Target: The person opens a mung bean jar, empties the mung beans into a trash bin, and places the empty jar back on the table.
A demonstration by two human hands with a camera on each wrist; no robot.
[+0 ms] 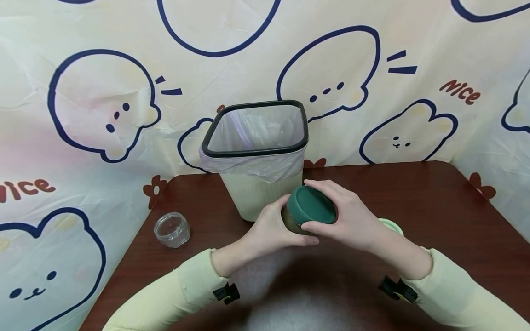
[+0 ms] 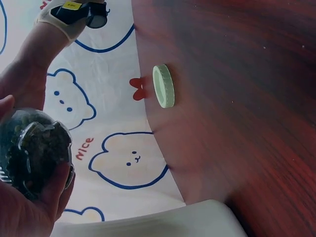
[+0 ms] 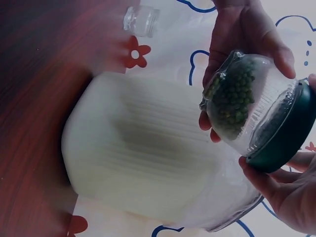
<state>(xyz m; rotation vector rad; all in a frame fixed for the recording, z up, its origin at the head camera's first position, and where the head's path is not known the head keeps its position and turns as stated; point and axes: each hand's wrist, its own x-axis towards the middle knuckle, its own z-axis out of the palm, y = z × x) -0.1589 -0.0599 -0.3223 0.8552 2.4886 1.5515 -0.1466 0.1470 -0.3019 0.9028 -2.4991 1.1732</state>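
Observation:
A clear jar [image 3: 237,98] partly filled with small green beans [image 3: 236,101] is held up, tilted, in front of the bin. Its dark green lid [image 1: 312,205] sits on the mouth. My left hand [image 1: 271,230] grips the jar's body, fingers round its side. On the lid's rim, my right hand [image 1: 345,214] has its thumb and fingers spread across and pinching it. The left wrist view shows the jar's base [image 2: 37,148] with the dark contents behind the plastic.
A cream bin [image 1: 256,193] with a black rim and plastic liner stands at the table's back. An open clear jar [image 1: 172,230] is on the left of the brown table [image 1: 439,220]. Right of my hands lies a pale green lid [image 2: 163,86]. Printed cloth hangs behind.

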